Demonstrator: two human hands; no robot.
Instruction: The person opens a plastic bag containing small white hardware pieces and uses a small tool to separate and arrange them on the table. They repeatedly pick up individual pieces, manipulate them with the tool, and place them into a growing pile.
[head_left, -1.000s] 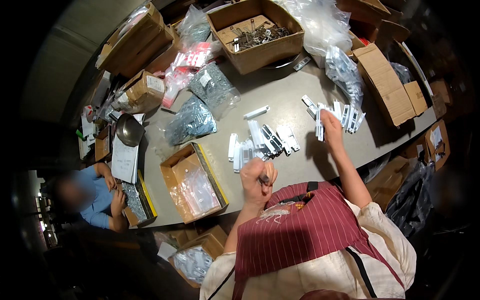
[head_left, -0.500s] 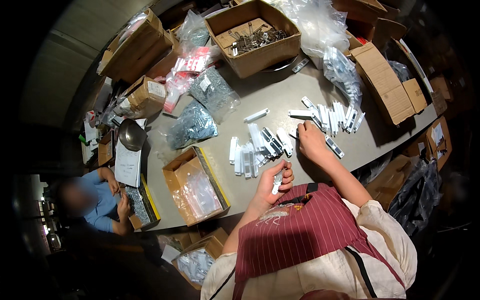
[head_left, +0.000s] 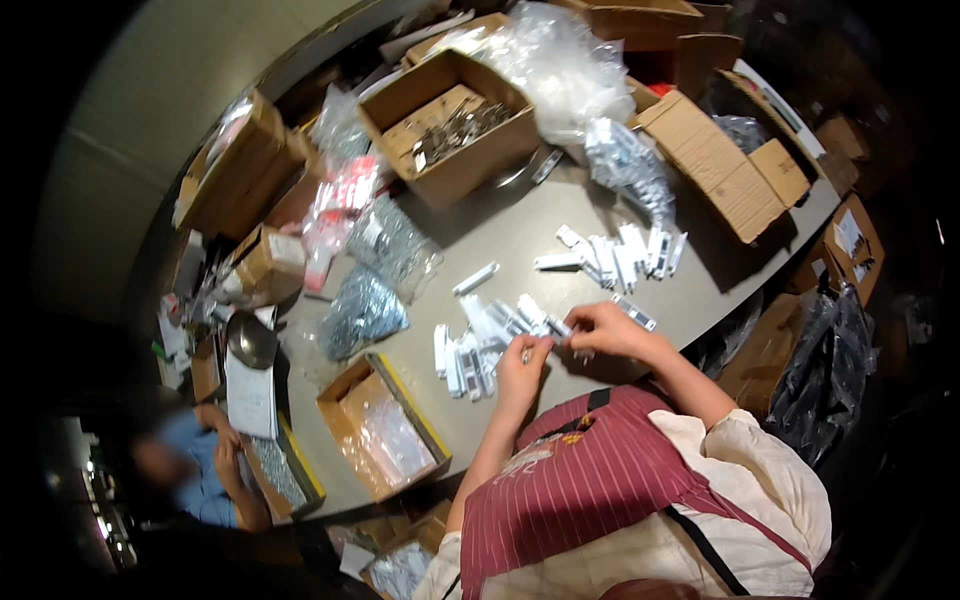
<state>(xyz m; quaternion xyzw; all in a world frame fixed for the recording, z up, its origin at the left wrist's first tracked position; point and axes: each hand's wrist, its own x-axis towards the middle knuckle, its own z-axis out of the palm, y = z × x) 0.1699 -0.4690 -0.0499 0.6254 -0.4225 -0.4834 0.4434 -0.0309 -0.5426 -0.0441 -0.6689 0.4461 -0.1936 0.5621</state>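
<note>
My left hand (head_left: pixel 520 372) is closed, with a sliver of a small metal plate (head_left: pixel 526 355) showing at its fingertips. My right hand (head_left: pixel 608 332) is bent close beside it, its fingers pinched together; what they hold is blurred. Just beyond both hands lies a loose heap of narrow white plastic strips (head_left: pixel 466 368), some with dark slots. Farther right, a second group of white strips (head_left: pixel 625 262) is spread on the grey table (head_left: pixel 500 225). One single strip (head_left: pixel 475 278) lies apart to the left.
A cardboard box of metal pieces (head_left: pixel 445 185) stands at the back. Bags of small parts (head_left: pixel 365 312) lie left, near an open box of clear bags (head_left: pixel 335 415). An open carton (head_left: pixel 715 165) sits at right. A co-worker in a blue shirt (head_left: pixel 200 470) is at far left.
My right hand has come back from the right-hand group of strips toward my left hand. Both hands are now close together. The whole view has shifted and tilted.
</note>
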